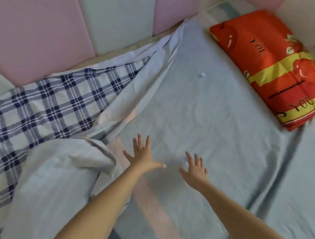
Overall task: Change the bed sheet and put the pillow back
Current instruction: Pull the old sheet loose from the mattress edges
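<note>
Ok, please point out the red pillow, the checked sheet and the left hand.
red pillow (274,68): head view, its top face.
checked sheet (41,110): head view, flat part.
left hand (143,157): head view, its back.

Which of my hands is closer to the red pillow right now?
Right. The right hand is spread over the pale blue sheet, toward the person and left of the red pillow. The left hand lies farther left, beside the bunched-up fold of that sheet.

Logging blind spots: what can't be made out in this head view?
Head view: motion blur hides whether the left hand and right hand touch the pale blue cotton sheet.
Head view: the pale sheet covers much of the blue-and-white checked sheet.
Head view: the right edge crops the red-and-yellow printed pillow.
</note>
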`<state>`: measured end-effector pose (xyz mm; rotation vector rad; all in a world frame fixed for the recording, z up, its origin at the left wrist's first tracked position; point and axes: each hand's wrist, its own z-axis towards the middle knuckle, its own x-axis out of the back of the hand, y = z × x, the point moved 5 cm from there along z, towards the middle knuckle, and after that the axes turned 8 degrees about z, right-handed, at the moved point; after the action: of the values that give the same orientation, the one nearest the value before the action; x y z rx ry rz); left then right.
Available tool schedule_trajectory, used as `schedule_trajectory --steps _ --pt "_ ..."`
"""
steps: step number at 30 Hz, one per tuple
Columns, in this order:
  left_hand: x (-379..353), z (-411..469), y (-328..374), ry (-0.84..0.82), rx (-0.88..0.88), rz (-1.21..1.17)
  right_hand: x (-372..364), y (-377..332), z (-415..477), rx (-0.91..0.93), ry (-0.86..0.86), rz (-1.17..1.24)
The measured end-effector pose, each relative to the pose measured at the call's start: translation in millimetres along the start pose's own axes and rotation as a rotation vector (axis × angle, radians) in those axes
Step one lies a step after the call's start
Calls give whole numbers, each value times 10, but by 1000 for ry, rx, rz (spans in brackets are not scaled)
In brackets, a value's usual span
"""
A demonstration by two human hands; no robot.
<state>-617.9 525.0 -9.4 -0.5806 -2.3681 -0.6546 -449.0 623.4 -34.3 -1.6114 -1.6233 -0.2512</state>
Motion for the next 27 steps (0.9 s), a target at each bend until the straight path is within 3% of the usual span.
schedule_trajectory --steps 4,8,10,19,25,27 --pt "-4 1511 678 93 100 102 443 484 1426 76 153 -203" --pt "277 2713 1680 209 11 337 1285 537 2726 291 500 -252" --pt "435 3006 2017 196 11 394 1814 576 3228 305 572 -257" --pt "575 3169 2050 14 41 421 2628 280 4021 252 667 -199" --pt "637 3156 2124 -27 76 383 2926 138 4287 343 650 -118" --pt "679 3173 2143 37 38 345 2940 129 4290 349 603 -138"
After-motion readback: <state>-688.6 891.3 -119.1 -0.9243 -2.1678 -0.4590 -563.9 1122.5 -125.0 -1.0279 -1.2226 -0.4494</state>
